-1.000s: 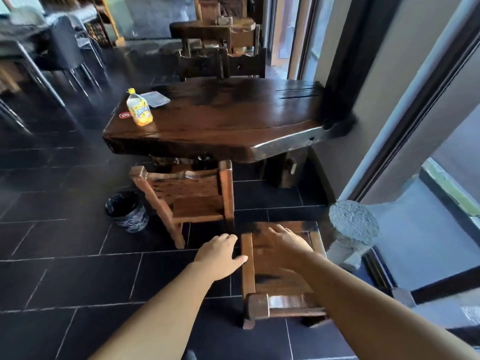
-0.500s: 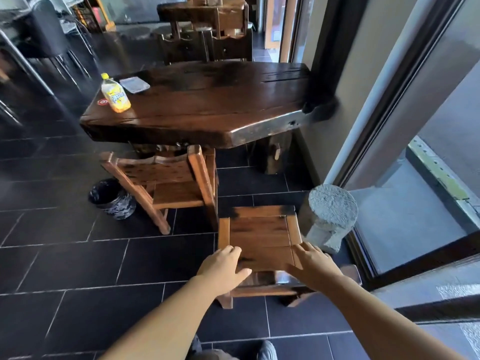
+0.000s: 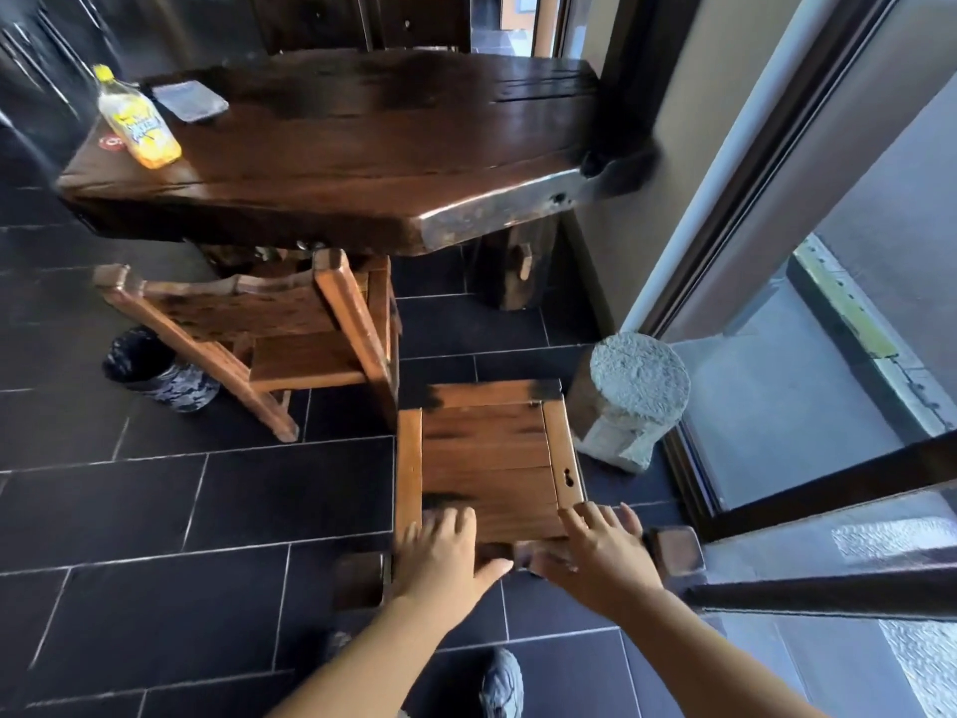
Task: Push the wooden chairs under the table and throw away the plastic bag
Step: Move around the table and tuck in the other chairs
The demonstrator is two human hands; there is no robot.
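Hands on the chair – pushing not done

Both hands, left hand [image 3: 445, 557] and right hand [image 3: 595, 554], rest fingers spread on the near chair [image 3: 487, 458]; both chairs sit outside the table [image 3: 362, 147] – bag job waits.

Both bare forearms reach forward and down from the lower edge of the view, converging slightly. The left hand [image 3: 445, 554] lies palm down, fingers together, thumb stretched toward the right. The right hand [image 3: 595, 554] is also palm down, fingers spread and slightly curled
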